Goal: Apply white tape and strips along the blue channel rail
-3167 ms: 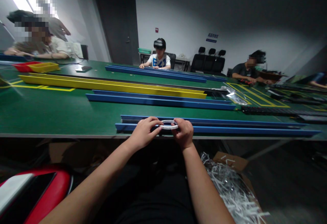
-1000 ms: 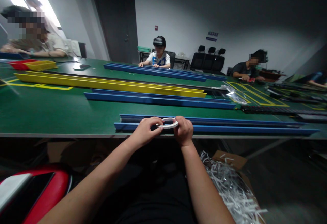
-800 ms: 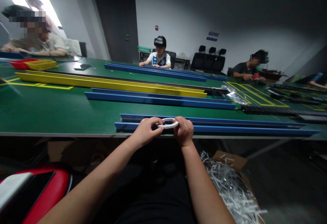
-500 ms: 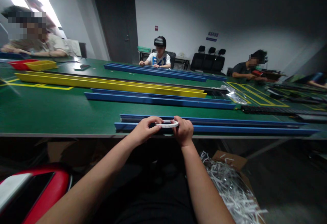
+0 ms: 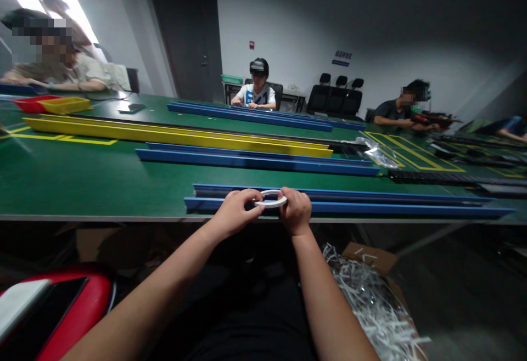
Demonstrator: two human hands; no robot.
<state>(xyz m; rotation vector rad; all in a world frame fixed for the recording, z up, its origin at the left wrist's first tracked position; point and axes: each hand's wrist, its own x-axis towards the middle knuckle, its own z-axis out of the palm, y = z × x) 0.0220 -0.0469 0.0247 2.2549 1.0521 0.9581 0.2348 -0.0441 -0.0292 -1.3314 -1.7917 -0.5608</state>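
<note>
A thin white ring, by its look a roll of tape (image 5: 272,204), is held level above the near edge of the table. My left hand (image 5: 234,210) grips its left side between thumb and fingers. On the right side, my right hand (image 5: 297,210) is closed around the rim, its fingertips partly hidden. Just behind and below both hands lies a long blue channel rail (image 5: 391,209), running along the table edge; the hands cover part of it.
Farther back on the green table (image 5: 82,180) lie another blue rail (image 5: 255,161), a yellow rail (image 5: 181,137) and crumpled clear plastic (image 5: 381,155). A box of shredded strips (image 5: 374,300) stands below at right, a red stool (image 5: 94,300) at left. Several people sit around the table.
The white roll has tilted slightly, so more of its opening shows. My left thumb and fingers have shifted a little on its rim. My right hand is nearly still.
</note>
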